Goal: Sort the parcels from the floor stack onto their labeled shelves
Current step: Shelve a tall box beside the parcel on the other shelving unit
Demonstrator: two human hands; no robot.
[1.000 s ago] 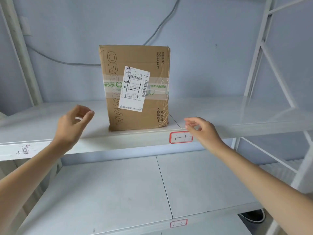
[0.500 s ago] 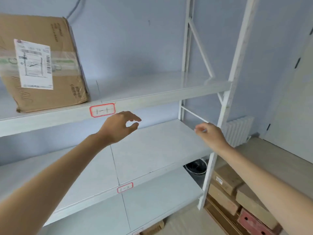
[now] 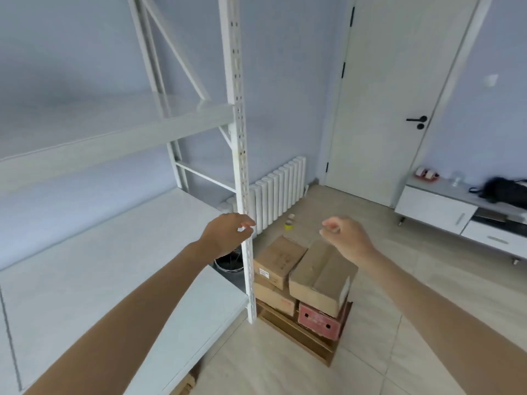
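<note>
The parcels (image 3: 305,283) sit stacked on the floor at the foot of the shelf post (image 3: 242,178), below and ahead of both hands. The right hand (image 3: 346,238) hovers nearer, directly above them; the left hand (image 3: 225,235) hangs beside the post. Both are empty, fingers loosely curled.

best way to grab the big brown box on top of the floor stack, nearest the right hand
Judging from its pose, take the big brown box with both hands on its two opposite side faces, coming down from above. It lies tilted on top of the stack, over the red box, with nothing on it. It looks too wide for one hand. The left hand and right hand are both empty.
</note>
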